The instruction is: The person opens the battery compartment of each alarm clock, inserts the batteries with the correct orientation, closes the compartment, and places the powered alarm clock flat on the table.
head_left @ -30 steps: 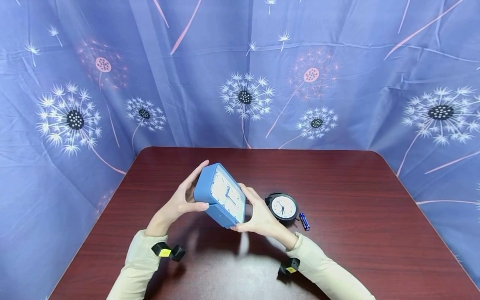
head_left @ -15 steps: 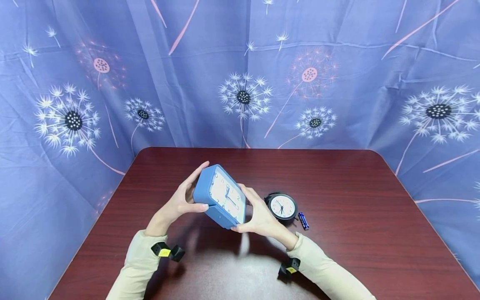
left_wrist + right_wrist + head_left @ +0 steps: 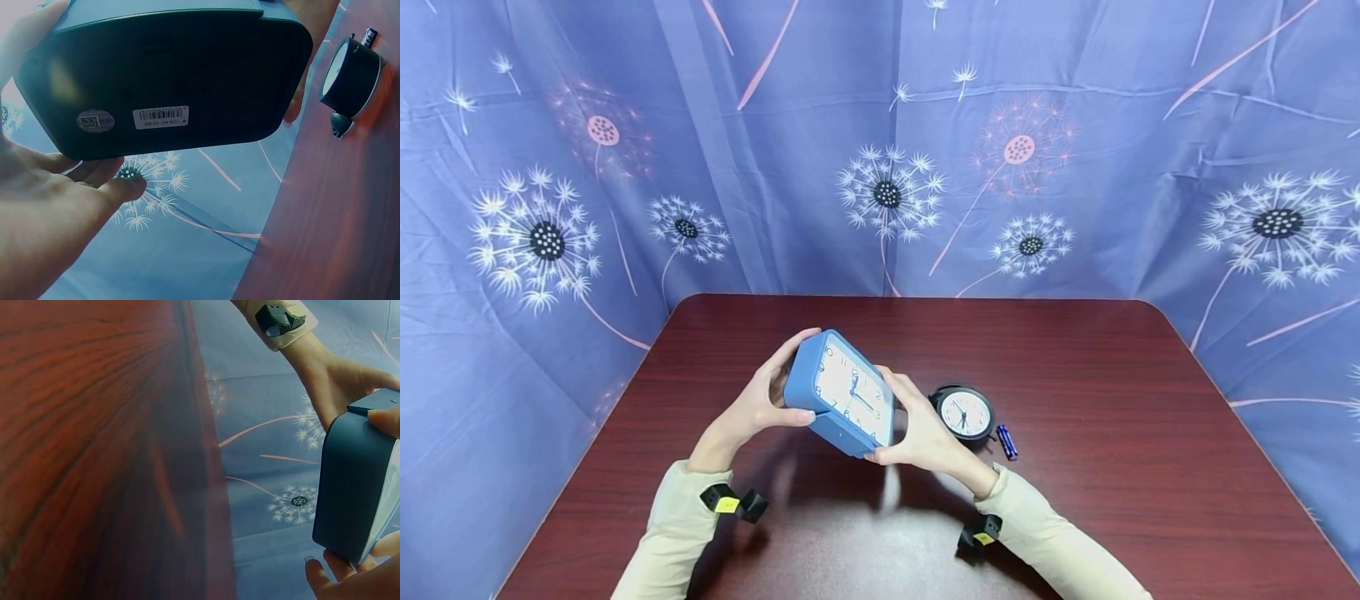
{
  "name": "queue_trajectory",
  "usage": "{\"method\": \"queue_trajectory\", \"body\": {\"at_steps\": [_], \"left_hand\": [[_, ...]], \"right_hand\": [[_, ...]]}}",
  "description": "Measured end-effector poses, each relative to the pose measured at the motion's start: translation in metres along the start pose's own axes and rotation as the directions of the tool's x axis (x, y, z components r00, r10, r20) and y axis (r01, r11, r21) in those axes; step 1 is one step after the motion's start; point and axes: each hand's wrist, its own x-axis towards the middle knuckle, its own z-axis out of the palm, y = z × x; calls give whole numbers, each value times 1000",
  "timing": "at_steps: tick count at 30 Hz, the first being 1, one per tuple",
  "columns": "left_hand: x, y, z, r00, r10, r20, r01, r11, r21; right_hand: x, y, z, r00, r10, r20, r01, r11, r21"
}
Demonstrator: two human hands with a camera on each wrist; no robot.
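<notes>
A blue square alarm clock (image 3: 854, 393) is held tilted above the table, its white dial facing up and to the right. My left hand (image 3: 752, 408) grips its left end, thumb along the lower side and fingers along the far side. On the opposite end, my right hand (image 3: 919, 427) holds it between thumb and fingers. The left wrist view shows the dark underside or back of the clock (image 3: 169, 81), with a barcode label (image 3: 160, 117) and an oval sticker (image 3: 95, 121). In the right wrist view the blue side of the clock (image 3: 353, 481) is visible.
A round black alarm clock (image 3: 966, 414) lies on the dark red wooden table (image 3: 1075, 350), right of my right hand. Blue batteries (image 3: 1007, 442) lie beside it. A blue curtain with dandelion prints (image 3: 805, 167) hangs behind the table. Each wrist wears a black camera.
The blue clock has turned slightly so more of its dial faces up, and it has shifted a touch left and down. Both hands keep their hold.
</notes>
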Motion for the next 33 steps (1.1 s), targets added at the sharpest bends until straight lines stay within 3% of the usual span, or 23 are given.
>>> {"method": "queue_trajectory", "body": {"at_steps": [23,33], "left_hand": [[-4,-1,-1,1000,-22,-15,22,1000,-16],[-5,-4,-3,1000,-18,-21,18,1000,-3]], "right_hand": [[-2,-2,-8,1000,11,1,-11,999,-38],[-1,-1,-9,1000,-18,0,18,1000,3]]}}
